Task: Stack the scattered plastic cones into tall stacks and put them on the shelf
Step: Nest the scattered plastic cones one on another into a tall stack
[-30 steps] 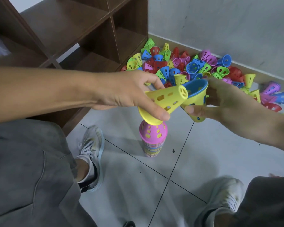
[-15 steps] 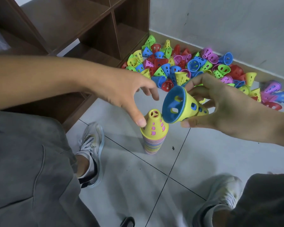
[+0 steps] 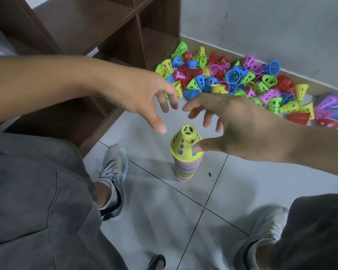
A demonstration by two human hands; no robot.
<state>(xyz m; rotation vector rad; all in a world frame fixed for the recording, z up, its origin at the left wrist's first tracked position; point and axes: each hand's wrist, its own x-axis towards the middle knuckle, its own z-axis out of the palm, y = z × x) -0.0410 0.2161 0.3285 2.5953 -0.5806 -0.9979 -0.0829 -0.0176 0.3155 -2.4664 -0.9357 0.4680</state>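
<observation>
A: What has changed in the last second?

B: 1 second ago the left hand (image 3: 142, 98) was carrying a yellow cone and the stack (image 3: 186, 164) had a pink top. Half a second ago that yellow cone sat on the stack, and the right hand (image 3: 240, 123) held a nested pair, yellow outside and blue inside. Now that pair caps the stack as the top cone (image 3: 185, 142), blue showing through its holes.

A: And the hands?

B: Both are released. The left hand hovers above and to the left of the stack, fingers spread, holding nothing. The right hand is open too, its thumb (image 3: 198, 148) touching the top cone's side.

A: What does that mean for the job?

B: The stack has grown by 3 cones and stands upright on the floor (image 3: 252, 182) between the person's shoes. It looks as if both hands are heading for the pile (image 3: 242, 82) by the wall, where many loose cones remain. The shelf (image 3: 98, 36) stands at the left, and no stack shows on it, so plenty is left.

A: Any writing to read?

B: None that can be made out on the cones, the shelf or the shoes.
</observation>
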